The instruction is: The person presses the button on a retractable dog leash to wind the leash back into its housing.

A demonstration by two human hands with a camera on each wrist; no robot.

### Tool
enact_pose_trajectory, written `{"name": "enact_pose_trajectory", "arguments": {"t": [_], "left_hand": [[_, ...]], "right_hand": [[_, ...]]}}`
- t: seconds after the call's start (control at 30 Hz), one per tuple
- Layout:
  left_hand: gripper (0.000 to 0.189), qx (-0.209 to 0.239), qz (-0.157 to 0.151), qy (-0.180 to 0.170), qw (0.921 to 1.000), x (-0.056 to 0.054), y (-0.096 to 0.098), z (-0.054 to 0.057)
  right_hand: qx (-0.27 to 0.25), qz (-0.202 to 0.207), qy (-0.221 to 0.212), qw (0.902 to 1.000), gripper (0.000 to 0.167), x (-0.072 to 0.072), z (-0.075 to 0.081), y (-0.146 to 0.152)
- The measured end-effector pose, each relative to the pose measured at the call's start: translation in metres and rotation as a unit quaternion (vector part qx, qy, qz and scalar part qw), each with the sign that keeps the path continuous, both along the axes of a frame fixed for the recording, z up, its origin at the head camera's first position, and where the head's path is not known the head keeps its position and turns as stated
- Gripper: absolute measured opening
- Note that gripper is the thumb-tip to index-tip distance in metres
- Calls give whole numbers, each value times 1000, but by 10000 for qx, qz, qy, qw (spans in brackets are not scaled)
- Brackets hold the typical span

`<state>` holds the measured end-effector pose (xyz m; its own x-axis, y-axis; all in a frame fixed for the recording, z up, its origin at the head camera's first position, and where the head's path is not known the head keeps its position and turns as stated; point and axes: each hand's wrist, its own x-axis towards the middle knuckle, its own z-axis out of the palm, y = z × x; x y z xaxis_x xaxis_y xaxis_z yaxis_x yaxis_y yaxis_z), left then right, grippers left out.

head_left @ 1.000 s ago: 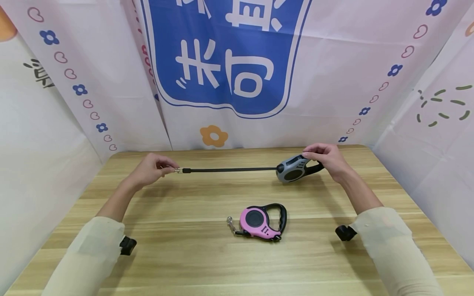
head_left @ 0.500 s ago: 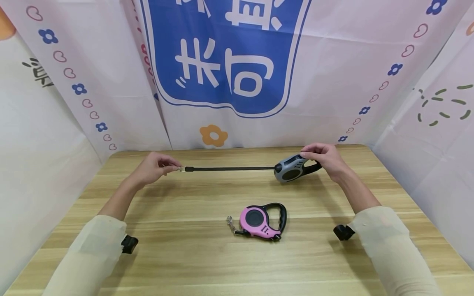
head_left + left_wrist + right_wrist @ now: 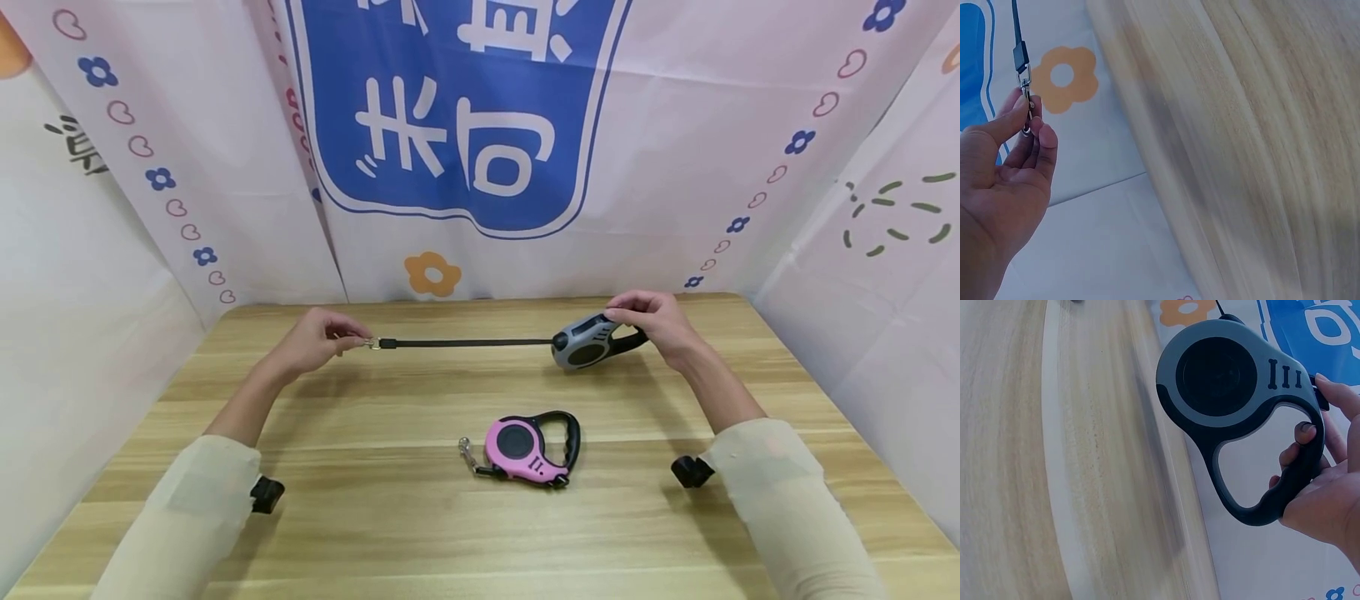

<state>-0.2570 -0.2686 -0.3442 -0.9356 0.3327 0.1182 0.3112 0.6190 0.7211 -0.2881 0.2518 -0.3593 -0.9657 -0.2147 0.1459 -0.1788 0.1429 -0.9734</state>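
Observation:
My right hand (image 3: 656, 321) grips the black handle of a grey retractable dog leash (image 3: 585, 343) above the back of the table. In the right wrist view the fingers curl through the handle (image 3: 1300, 465), and the thumb lies at the button by its top. A black strap (image 3: 472, 342) runs straight out of the casing to the left. At its end, my left hand (image 3: 315, 340) pinches the metal snap clip (image 3: 1026, 94) between thumb and fingers. Nearer the front, a pink retractable dog leash (image 3: 517, 450) lies flat on the table, its own clip (image 3: 467, 452) to the left.
The wooden table (image 3: 375, 533) reaches back to a printed cloth wall (image 3: 645, 208), with cloth on both sides too. Black wrist-worn cameras jut from the left sleeve (image 3: 187, 500) and the right sleeve (image 3: 780, 492).
Both hands have drifted slightly toward each other; the strap between them is a little shorter and still straight. The pink leash has stayed where it was.

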Motion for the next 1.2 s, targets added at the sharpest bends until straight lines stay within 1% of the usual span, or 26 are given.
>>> {"name": "enact_pose_trajectory", "arguments": {"t": [0.3, 0.4, 0.6, 0.8, 1.03, 1.2], "left_hand": [[15, 158, -31, -48, 9999, -1, 2, -6], [15, 185, -39, -68, 9998, -1, 4, -6], [15, 128, -11, -97, 9999, -1, 7, -6], [15, 171, -23, -102, 9998, -2, 12, -7], [16, 160, 5, -171, 9997, -3, 15, -5], [15, 178, -8, -134, 9998, -3, 17, -6]], "right_hand": [[86, -15, -45, 10000, 22, -1, 1, -3], [5, 8, -30, 10000, 23, -2, 1, -4], [-97, 57, 5, 9999, 25, -3, 1, -7], [-53, 65, 10, 10000, 20, -4, 0, -9], [-93, 85, -1, 9999, 21, -3, 1, -10], [-88, 78, -23, 9999, 18, -1, 3, -11]]}}
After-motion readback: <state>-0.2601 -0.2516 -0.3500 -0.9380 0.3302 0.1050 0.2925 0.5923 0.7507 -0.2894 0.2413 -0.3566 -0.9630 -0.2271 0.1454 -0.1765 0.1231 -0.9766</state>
